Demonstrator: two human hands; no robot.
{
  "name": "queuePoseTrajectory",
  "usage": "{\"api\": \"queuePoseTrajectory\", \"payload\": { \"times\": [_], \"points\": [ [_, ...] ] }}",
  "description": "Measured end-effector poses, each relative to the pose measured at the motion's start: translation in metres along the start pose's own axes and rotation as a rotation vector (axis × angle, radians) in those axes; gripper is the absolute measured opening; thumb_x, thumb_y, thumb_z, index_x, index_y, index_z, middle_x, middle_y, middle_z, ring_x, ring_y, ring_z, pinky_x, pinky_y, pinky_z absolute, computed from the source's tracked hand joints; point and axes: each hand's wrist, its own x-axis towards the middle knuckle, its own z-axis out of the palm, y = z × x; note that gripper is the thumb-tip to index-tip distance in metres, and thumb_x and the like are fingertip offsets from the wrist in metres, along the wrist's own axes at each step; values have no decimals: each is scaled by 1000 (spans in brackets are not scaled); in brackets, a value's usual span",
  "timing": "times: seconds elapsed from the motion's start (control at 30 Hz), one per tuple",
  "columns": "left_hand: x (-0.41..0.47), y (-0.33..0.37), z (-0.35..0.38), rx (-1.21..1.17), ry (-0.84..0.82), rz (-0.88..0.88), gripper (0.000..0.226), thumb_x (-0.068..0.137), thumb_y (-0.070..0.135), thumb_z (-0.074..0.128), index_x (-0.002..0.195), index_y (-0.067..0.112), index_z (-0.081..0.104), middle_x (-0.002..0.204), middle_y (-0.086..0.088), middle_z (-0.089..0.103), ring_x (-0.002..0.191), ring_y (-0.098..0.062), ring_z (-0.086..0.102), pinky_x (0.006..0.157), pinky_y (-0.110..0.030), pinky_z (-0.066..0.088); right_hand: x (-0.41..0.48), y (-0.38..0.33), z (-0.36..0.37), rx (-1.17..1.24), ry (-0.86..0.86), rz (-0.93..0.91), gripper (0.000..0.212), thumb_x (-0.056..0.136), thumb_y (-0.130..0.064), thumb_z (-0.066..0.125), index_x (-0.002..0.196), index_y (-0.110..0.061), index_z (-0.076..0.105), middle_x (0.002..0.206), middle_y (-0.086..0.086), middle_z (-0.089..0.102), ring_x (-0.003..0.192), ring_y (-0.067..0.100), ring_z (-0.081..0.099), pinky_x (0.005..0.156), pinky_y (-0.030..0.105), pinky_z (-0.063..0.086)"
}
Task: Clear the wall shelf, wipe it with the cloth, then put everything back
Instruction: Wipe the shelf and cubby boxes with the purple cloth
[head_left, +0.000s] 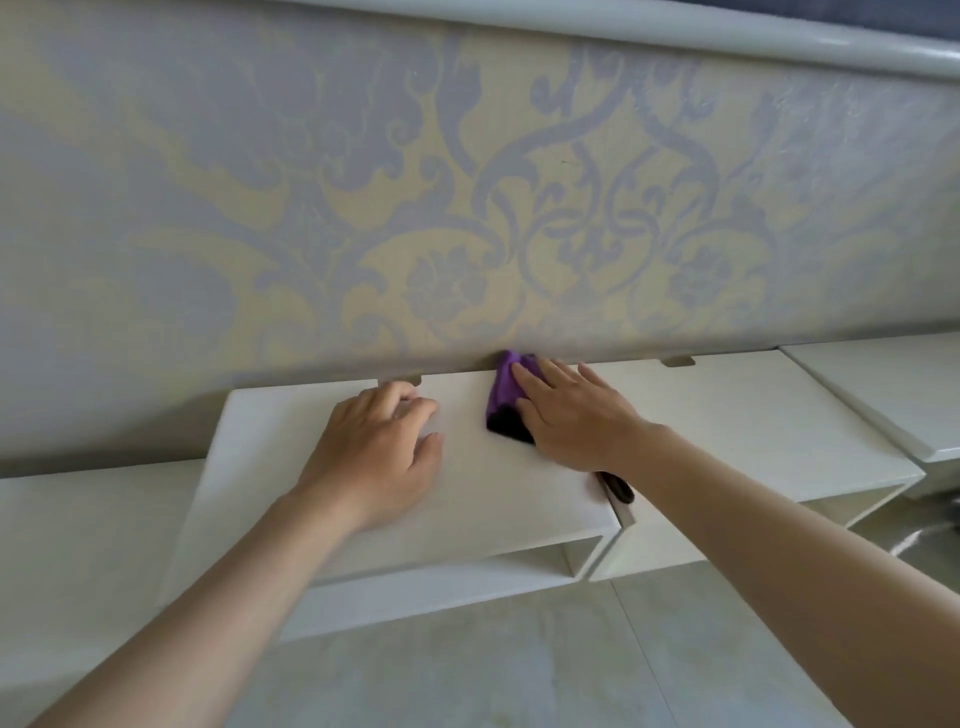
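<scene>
The cloth (505, 397) lies bunched at the back of the shelf (493, 499) top, touching the wall. The right hand (574, 415) presses it flat with straight fingers, while the left hand (379, 452) rests beside it, loosely bent and holding nothing. It looks soft, light and limp, so a flat palm should push it better than a pinch, and its long axis runs from the wall toward the person, purple end at the wall.

Two bare hands, two bare forearms on my feed.
I see the left hand (379, 447) and right hand (576, 415) uncovered down to the fingertips; the left forearm (208, 597) and right forearm (779, 545) run slim and bare from wrist to the picture's edge.
</scene>
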Motion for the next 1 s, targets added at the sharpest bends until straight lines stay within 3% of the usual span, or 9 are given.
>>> {"api": "queuePoseTrajectory", "payload": {
  "times": [0.17,0.3,0.5,0.77,0.93,1.0],
  "points": [
    [0,2,0,25,-5,-18,47,92,43,32,126,23,58,139,-1,46,129,-25,43,108,-40,30,-16,-13,3,27,91,-28,61,103,-40,16,158,-15,21,167,15,1,154,33,0,125,44,3],
    [-1,4,0,36,15,-30,54,90,46,27,126,22,60,139,-2,48,127,-26,46,105,-38,33,-13,-10,10,38,167,-165,72,92,-42,8,143,-4,42,147,15,40,138,34,35,121,46,21],
    [-4,8,0,19,34,-63,54,92,43,31,131,21,61,141,-1,50,129,-23,45,104,-36,35,9,3,20,104,163,-260,85,85,-51,-1,157,-11,20,161,5,24,149,23,18,122,41,18],
    [-5,20,-8,-9,16,-128,61,88,45,32,130,16,64,141,-6,53,129,-25,47,103,-28,31,-8,6,11,111,137,-389,88,84,-48,-4,157,-10,26,164,7,25,151,25,17,123,36,8],
    [-5,17,-7,-22,22,-112,64,88,48,30,134,16,62,144,-6,50,132,-26,45,103,-28,29,-33,1,19,96,219,-407,67,95,-39,21,146,-7,48,150,12,49,139,34,43,117,43,31],
    [-4,13,-3,-31,36,-102,58,91,44,33,135,19,61,146,-3,48,133,-25,44,105,-30,31,-40,-1,21,78,237,-410,64,96,-38,24,145,-6,49,148,13,50,137,34,45,116,45,35]
  ]
}}
